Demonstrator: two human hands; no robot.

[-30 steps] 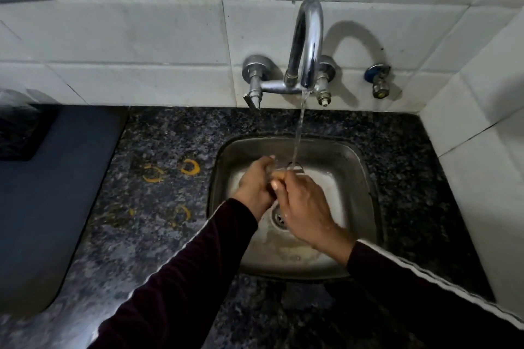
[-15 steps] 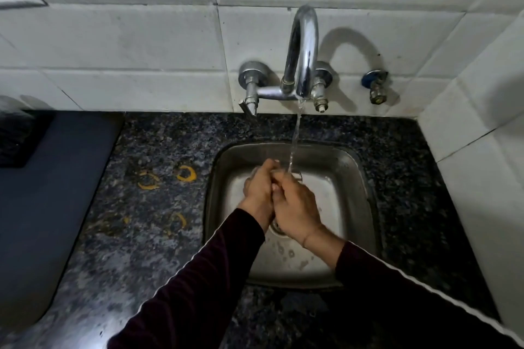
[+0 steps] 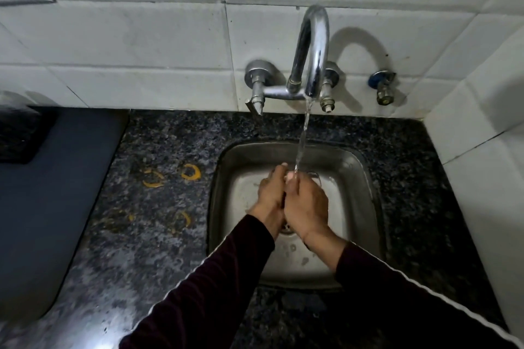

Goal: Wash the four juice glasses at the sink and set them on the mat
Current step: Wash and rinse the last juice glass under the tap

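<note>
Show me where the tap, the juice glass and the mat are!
tap (image 3: 312, 45), head view, on the curved chrome spout.
juice glass (image 3: 314, 176), head view, on its clear rim.
mat (image 3: 48, 193), head view, on its bare dark surface.

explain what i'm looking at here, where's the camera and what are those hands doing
The camera sits on a person's head, looking forward and down, so you see their own two arms. Both hands are over a steel sink set in a dark speckled counter. The left hand and right hand are wrapped round a clear juice glass, mostly hidden, under water running from the tap. Orange ring stains mark the counter. A dark mat lies at the left, with no glasses visible on it.
</note>
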